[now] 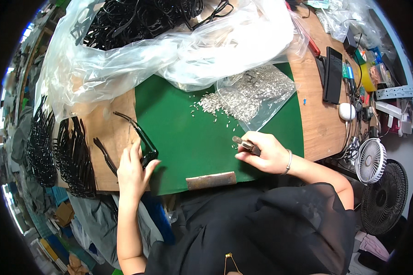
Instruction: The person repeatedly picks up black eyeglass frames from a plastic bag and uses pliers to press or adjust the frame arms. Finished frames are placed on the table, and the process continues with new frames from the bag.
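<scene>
My left hand (133, 172) is at the left edge of the green mat (179, 133), its thumb and fingers around a black eyeglass frame (147, 139). The frame's two temples stick out away from me, one on each side of my fingers; its front is partly hidden by the hand. In my right hand (267, 153) is a small metal-jawed tool that looks like pliers (246, 144), its tip pointing left and its handles mostly covered by my palm. Beyond that hand, a heap of tiny silvery pieces (210, 103) spills from a clear plastic bag (270, 91).
A large clear plastic sack (179, 55) of black eyeglass frames (137, 20) fills the far side. More black frames (73, 156) hang in bunches at the left edge. A rough curved strip (211, 180) lies at the near edge. On the right are a phone (333, 75), cables and fans (371, 160).
</scene>
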The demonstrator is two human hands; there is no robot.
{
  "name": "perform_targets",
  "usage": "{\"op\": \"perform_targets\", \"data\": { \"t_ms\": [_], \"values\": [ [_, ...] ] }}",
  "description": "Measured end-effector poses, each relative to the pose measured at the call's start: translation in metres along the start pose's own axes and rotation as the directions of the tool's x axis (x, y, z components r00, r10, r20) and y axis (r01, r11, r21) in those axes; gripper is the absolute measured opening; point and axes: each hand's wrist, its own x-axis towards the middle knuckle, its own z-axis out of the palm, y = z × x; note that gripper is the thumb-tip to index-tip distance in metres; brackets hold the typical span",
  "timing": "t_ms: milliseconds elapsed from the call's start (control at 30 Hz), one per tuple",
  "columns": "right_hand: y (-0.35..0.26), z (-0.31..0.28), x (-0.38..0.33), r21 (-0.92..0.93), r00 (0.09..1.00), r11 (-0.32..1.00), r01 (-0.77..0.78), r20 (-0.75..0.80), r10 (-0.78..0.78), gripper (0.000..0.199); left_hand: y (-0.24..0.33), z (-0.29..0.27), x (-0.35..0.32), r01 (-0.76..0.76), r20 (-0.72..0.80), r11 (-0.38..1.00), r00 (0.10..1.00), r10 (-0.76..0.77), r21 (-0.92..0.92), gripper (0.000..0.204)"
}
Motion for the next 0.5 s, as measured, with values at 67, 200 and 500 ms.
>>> {"op": "perform_targets", "data": {
  "t_ms": [67, 200, 500],
  "values": [
    [0.005, 0.005, 0.004, 0.003, 0.999, 1.0, -0.001, -0.043, 0.001, 0.019, 0.035, -0.011, 0.041, -0.137, -0.12, 0.983, 0.985, 0.123, -0.119, 0.056],
    [0.003, 0.008, 0.01, -0.128, 0.995, 0.987, 0.1, 0.037, -0.096, 0.02, 0.099, -0.01, 0.166, -0.469, -0.411, 0.875, 0.826, 0.387, -0.118, 0.035],
    [0.03, 0.007, -0.01, 0.084, 0.947, 0.96, 0.268, -0.206, -0.246, 0.016, 0.134, 0.057, 0.243, -0.166, 0.077, 0.968, 0.98, 0.183, -0.188, 0.028]
  ]
}}
